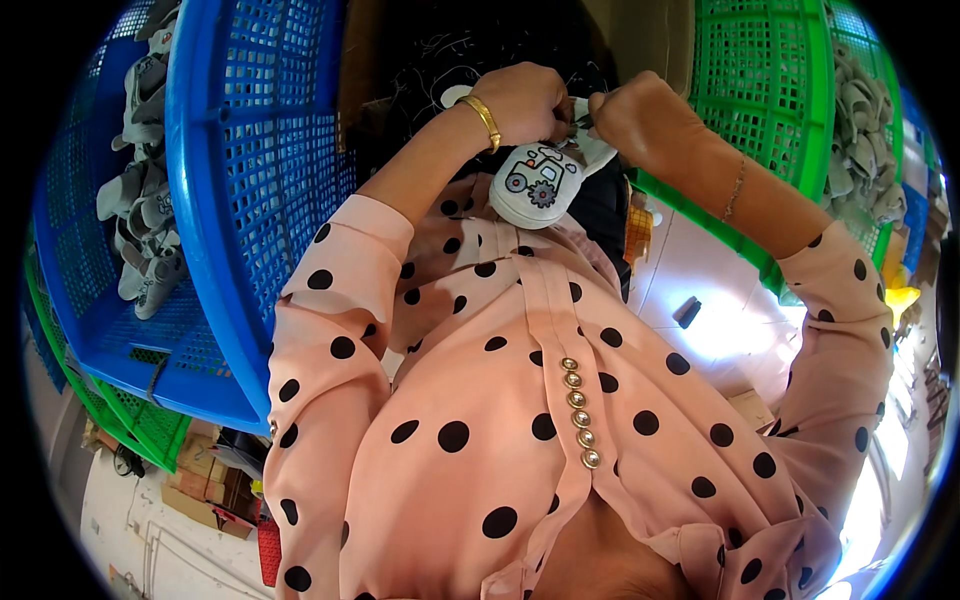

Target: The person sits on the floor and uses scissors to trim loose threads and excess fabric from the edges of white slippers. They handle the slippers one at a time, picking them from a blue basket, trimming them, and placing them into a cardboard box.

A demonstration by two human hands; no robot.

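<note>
A small white shoe (pixel 538 190) with a vehicle and gear design on its toe sits at my lap, the toe toward my body. My left hand (pixel 522 102) is closed at the shoe's opening, its fingertips pinching the upper edge. From the other side my right hand (pixel 648 120) is closed on the shoe's white side or strap. Between the fingertips a small dark patch shows, too small to name. Under the shoe lies dark cloth (pixel 420 95) strewn with loose white threads.
On my left stands a blue plastic basket (pixel 190 190), with several grey shoes (pixel 145 190) beyond its near wall. A green plastic basket (pixel 765 80) is on my right, with piled pale shoes (pixel 860 130) past it. A small dark object (pixel 687 312) lies on the tiled floor. Cardboard boxes (pixel 205 475) stand lower left.
</note>
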